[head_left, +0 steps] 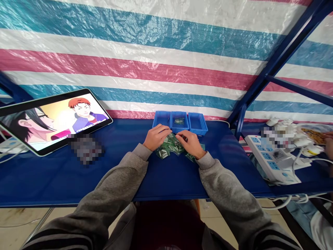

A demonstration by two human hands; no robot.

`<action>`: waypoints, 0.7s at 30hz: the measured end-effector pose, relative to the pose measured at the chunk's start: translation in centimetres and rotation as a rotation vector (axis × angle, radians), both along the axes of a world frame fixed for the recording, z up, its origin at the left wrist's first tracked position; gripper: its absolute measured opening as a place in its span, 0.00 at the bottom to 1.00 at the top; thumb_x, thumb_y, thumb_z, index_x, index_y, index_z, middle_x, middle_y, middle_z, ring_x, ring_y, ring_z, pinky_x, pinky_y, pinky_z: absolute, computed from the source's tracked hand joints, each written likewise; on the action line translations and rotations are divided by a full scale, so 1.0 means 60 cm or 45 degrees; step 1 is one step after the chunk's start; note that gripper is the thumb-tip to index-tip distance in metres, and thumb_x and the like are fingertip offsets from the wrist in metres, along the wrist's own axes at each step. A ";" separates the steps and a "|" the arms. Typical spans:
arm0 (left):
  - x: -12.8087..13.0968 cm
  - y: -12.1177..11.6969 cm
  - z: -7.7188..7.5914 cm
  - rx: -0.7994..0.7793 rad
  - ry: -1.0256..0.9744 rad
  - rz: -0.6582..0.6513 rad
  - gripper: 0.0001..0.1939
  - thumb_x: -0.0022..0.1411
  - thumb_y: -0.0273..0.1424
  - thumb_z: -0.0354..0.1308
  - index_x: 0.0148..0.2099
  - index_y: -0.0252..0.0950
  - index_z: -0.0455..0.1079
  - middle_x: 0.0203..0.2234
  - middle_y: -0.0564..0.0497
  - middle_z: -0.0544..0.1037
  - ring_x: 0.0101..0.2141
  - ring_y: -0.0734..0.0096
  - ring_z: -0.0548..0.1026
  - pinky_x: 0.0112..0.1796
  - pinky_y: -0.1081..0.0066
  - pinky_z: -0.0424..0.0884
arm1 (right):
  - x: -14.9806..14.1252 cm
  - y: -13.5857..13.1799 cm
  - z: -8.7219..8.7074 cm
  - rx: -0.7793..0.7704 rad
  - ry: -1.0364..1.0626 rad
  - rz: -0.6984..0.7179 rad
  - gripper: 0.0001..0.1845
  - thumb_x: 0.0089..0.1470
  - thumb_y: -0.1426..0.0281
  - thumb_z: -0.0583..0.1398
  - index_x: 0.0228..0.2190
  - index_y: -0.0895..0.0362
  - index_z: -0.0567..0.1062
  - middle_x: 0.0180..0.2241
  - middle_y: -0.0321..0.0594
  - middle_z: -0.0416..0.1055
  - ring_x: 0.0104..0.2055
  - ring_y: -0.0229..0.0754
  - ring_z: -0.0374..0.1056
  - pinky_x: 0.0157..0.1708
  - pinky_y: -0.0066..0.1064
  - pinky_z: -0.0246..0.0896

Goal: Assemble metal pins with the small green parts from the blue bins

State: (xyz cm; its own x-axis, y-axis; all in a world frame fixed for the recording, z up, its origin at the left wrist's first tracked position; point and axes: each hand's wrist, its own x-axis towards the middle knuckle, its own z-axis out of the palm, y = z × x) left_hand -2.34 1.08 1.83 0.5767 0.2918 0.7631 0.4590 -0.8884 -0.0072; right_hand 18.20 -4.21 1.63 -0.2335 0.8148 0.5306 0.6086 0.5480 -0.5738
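Note:
A pile of small green circuit boards (170, 146) with silvery metal parts lies on the blue table between my hands. My left hand (156, 137) is over the pile's left side, its fingers bent and close together; whatever they hold is hidden. At the right side of the pile, my right hand (191, 143) is closed, thumb against fingers, near a small dark bit too tiny to name. Just behind the hands stand three joined blue bins. The middle bin (179, 127) has a green board in it, and the left bin (158, 117) is partly covered by my fingers.
On the left, a tablet (101, 123) playing a cartoon leans beside a blurred-out object (87, 149). A white power strip (270, 161) with plugs and cables sits at right, near another person's hand (329, 147). Blue frame bars (256, 86) and a striped sheet (156, 69) rise behind the table.

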 end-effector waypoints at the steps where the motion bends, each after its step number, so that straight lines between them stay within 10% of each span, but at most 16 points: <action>1: 0.001 -0.002 -0.001 -0.001 -0.023 0.014 0.14 0.70 0.29 0.47 0.43 0.36 0.74 0.37 0.44 0.79 0.37 0.66 0.75 0.39 0.64 0.73 | -0.001 -0.001 0.000 0.007 -0.002 0.027 0.17 0.63 0.57 0.53 0.35 0.56 0.75 0.31 0.41 0.72 0.27 0.40 0.65 0.31 0.32 0.59; 11: 0.021 -0.033 0.012 -0.320 -0.338 0.020 0.14 0.70 0.34 0.49 0.43 0.37 0.75 0.37 0.45 0.78 0.38 0.66 0.76 0.41 0.65 0.73 | -0.001 -0.001 -0.001 0.092 -0.009 0.001 0.16 0.64 0.58 0.52 0.37 0.55 0.73 0.32 0.42 0.71 0.29 0.41 0.65 0.33 0.33 0.61; 21: 0.036 -0.042 0.013 -1.190 -0.474 -0.207 0.21 0.62 0.46 0.58 0.49 0.36 0.70 0.31 0.48 0.79 0.30 0.64 0.77 0.33 0.67 0.75 | 0.000 -0.005 0.006 0.035 0.319 -0.115 0.14 0.60 0.58 0.57 0.40 0.55 0.73 0.24 0.35 0.69 0.22 0.39 0.63 0.26 0.31 0.61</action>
